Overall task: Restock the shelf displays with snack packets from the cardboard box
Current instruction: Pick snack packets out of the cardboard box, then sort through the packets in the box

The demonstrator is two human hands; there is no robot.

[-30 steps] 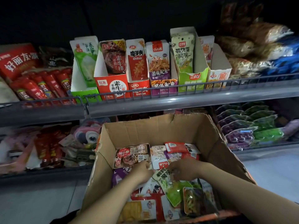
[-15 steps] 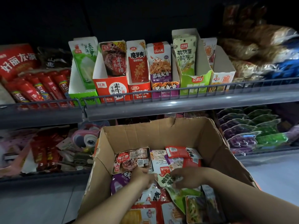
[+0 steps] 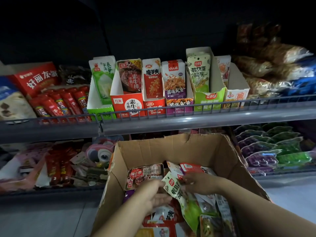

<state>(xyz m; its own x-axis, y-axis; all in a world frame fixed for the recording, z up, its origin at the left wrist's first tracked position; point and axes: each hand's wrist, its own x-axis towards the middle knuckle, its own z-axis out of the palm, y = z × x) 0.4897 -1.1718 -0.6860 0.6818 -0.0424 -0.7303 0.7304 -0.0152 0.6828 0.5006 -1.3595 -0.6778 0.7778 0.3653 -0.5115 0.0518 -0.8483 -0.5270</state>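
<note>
An open cardboard box (image 3: 171,149) stands below the upper shelf, with several snack packets lying loose inside. A green and white packet (image 3: 177,192) is lifted at its top end above the pile. My right hand (image 3: 196,183) pinches its top right corner. My left hand (image 3: 151,193) holds its left edge, thumb under and fingers over. On the upper shelf, a green display box (image 3: 209,100) holds matching green and white packets (image 3: 199,72). A brown and red packet (image 3: 145,173) lies flat against the box's back left.
A row of display boxes (image 3: 128,103) in red, purple, green and white lines the upper shelf behind a wire rail (image 3: 188,108). Red sausage packs (image 3: 59,103) lie to their left and bagged snacks (image 3: 273,69) to their right. The lower shelf holds jelly cups (image 3: 273,151) and toys (image 3: 102,153).
The top of the green and white packet has come up out of the pile between both hands. The view has tilted slightly, so shelf and box sit lower in frame.
</note>
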